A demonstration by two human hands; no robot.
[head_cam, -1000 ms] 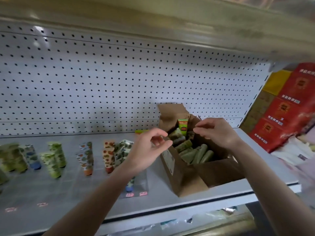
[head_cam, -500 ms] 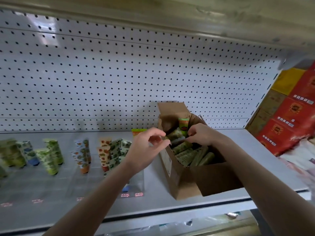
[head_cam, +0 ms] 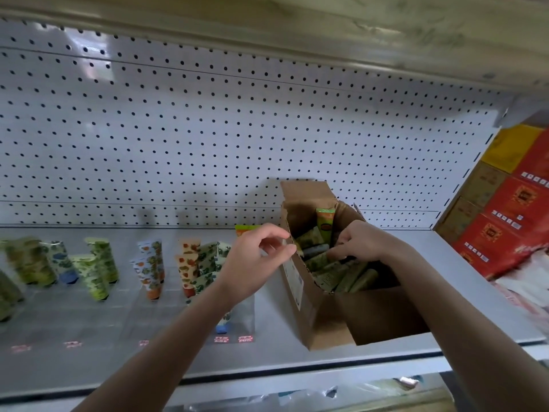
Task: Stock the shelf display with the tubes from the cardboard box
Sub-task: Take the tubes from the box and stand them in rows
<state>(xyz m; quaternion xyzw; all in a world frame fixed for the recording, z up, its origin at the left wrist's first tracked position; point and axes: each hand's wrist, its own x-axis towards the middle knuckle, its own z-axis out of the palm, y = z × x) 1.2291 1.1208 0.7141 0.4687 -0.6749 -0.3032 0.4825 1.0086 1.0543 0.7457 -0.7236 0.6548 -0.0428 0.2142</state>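
The cardboard box [head_cam: 323, 319] should be steadied by the empty, loosely curled left hand [head_cam: 255, 264] while the tubes [head_cam: 337, 275] are drawn singly by the right hand [head_cam: 367, 245], grip undeterminable.

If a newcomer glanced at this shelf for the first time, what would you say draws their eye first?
Most likely the open cardboard box on the right of the shelf, packed with green tubes, with the right hand inside it among them and the left hand at its rim. Next, the patterned tubes standing in rows on the shelf to the left, and the red cartons stacked at the far right.
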